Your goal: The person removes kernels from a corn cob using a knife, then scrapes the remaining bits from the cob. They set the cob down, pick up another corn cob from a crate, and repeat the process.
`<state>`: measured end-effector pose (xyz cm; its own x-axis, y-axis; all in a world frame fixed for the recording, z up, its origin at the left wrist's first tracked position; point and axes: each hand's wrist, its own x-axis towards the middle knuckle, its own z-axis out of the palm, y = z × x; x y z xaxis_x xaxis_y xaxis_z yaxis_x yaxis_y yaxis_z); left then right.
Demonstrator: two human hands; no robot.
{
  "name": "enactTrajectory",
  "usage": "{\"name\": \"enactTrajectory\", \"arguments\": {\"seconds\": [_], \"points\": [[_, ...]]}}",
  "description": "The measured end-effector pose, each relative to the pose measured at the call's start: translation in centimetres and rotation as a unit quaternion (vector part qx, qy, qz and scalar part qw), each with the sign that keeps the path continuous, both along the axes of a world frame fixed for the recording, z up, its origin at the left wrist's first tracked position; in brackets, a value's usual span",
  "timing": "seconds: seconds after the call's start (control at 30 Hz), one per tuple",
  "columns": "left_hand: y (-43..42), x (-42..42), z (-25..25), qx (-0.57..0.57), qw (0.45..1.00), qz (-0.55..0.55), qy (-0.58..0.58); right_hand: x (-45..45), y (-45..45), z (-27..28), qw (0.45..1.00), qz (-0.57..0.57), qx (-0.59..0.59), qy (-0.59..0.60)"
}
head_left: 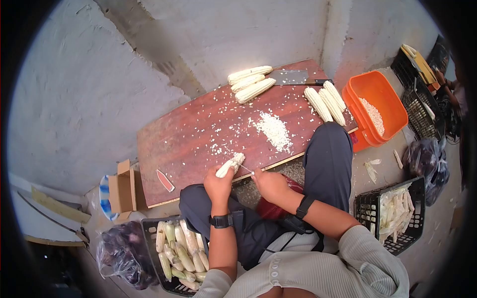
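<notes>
My left hand [218,183] is wrapped round a white ear of corn [234,165] near the front edge of the red-brown board [189,144]. In my right hand [271,185] is a thin-bladed knife [244,168], its blade lying across the corn. The knife's handle is mostly hidden by my fingers. Cut white kernels [274,131] form a pile beyond my hands, with loose ones scattered around. Husked corn ears [251,84] lie at the board's far edge, beside a broad cleaver [293,77]. Several more ears [325,103] rest at the right end.
An orange bucket [350,104] with kernels stands right of the board. A black crate [366,211] of husks is at lower right, another crate [149,233] of corn at lower left. A red-and-white triangular object [165,181] lies on the board. Another person's arm [449,92] shows far right.
</notes>
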<state>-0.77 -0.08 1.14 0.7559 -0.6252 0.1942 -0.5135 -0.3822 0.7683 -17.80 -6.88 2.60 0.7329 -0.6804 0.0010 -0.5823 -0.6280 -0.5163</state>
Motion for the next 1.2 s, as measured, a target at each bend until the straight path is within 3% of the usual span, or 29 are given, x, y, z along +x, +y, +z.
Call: {"name": "enactTrajectory", "arguments": {"seconds": [0.1,0.2,0.23,0.33,0.43,0.6,0.8,0.9,1.03,1.13,1.2], "points": [[0.2,0.1,0.3,0.015,1.000,-0.004,0.001,0.7,0.1,-1.8,1.000,-0.006,-0.002,-0.001],[-0.1,-0.6,2.8,0.018,0.988,0.014,0.152,1.2,-0.5,-2.6,0.999,-0.016,0.005,-0.030],[-0.1,-0.7,2.8,0.019,0.988,0.019,0.151,1.3,-0.8,-2.5,0.999,-0.020,0.009,-0.040],[-0.3,-0.6,2.3,0.016,0.988,0.027,0.151,1.2,-1.7,-3.8,0.980,-0.019,0.109,-0.163],[-0.1,-0.7,1.8,0.015,0.988,0.022,0.154,0.8,-1.1,-3.0,0.981,-0.090,0.101,-0.142],[-0.3,-0.8,2.1,-0.003,0.993,0.014,0.115,0.4,-0.3,0.4,0.997,-0.011,0.032,-0.072],[-0.1,-0.2,0.6,-0.005,1.000,-0.023,0.015,1.8,0.2,-2.8,0.998,-0.003,-0.047,-0.029],[-0.3,-0.4,1.2,-0.010,0.999,-0.014,0.046,2.4,-0.4,-3.9,0.999,-0.007,-0.031,-0.028],[-0.5,-0.5,1.9,-0.033,0.987,-0.010,0.159,2.4,-1.2,-2.5,0.999,-0.021,0.026,-0.025],[-0.5,-0.3,1.2,-0.053,0.962,0.003,0.269,3.0,-1.7,-6.3,0.971,-0.058,0.048,-0.228],[-0.5,-0.1,1.2,-0.087,0.911,0.021,0.402,2.3,-2.0,-6.1,0.916,-0.181,0.260,-0.247]]}}
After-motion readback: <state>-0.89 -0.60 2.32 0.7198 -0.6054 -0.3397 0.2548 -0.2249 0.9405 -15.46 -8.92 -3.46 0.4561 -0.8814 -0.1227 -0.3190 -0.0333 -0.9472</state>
